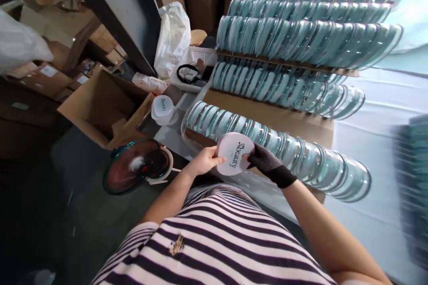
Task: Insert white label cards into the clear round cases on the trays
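Between my two hands is a round white card [230, 160] printed with dark lettering that reads "beauty". My bare left hand [205, 160] pinches its left edge, the thumb lying on the face. On the opposite edge, my right hand [264, 160] grips it in a dark glove with bare fingertips. Whether it is one card or a thin stack, I cannot tell. Just beyond the card runs the nearest row of clear, teal-tinted round plastic pieces [277, 144], standing on edge and nested together.
More rows of such pieces [307, 40] stand behind on cardboard. A stack of round printed cards [162, 109] sits at the left, near a white basket [214, 55] and a plastic bag [172, 40]. Below are an open cardboard box [100, 102] and a fan [135, 164].
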Demonstrator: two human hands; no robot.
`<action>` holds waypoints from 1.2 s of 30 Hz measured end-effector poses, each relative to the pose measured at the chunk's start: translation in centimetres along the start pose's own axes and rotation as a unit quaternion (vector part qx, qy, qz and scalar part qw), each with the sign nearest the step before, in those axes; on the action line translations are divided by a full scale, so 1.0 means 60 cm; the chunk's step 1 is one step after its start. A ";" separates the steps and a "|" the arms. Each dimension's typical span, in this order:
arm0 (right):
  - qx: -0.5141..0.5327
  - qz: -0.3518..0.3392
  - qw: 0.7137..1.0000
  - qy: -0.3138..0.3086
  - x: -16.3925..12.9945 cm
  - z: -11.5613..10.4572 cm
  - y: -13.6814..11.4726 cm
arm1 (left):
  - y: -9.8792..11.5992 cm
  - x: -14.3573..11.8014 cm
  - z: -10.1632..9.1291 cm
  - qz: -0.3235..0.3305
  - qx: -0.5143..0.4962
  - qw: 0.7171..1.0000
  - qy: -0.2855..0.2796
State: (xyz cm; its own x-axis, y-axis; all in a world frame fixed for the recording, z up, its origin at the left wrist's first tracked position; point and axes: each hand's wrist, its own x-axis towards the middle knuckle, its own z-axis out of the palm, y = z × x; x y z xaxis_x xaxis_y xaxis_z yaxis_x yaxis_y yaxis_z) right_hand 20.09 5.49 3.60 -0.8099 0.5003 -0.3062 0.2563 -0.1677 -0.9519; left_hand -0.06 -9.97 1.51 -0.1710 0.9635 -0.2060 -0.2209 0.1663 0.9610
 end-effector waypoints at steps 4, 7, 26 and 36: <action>0.077 0.039 0.994 -0.073 -0.033 -0.019 -0.020 | 0.027 0.020 0.003 -0.010 -0.038 0.979 -0.199; 0.117 0.035 0.992 0.017 -0.041 -0.019 -0.022 | 0.041 0.035 0.008 0.017 0.046 0.988 -0.148; 0.247 0.031 0.968 0.031 -0.001 0.056 0.030 | 0.054 0.029 -0.035 -0.002 -0.097 0.972 -0.215; 0.263 0.024 0.964 0.009 0.021 0.072 0.023 | 0.059 0.026 -0.060 0.007 0.011 0.983 -0.185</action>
State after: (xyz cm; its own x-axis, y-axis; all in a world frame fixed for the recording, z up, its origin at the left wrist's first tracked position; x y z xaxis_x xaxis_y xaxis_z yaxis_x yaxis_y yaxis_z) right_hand 17.13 2.26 1.93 -0.7936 0.4947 -0.3542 -0.0142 -0.5970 -0.8021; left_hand -4.53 -8.63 3.91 0.1888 0.9752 -0.1156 -0.1992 0.1533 0.9679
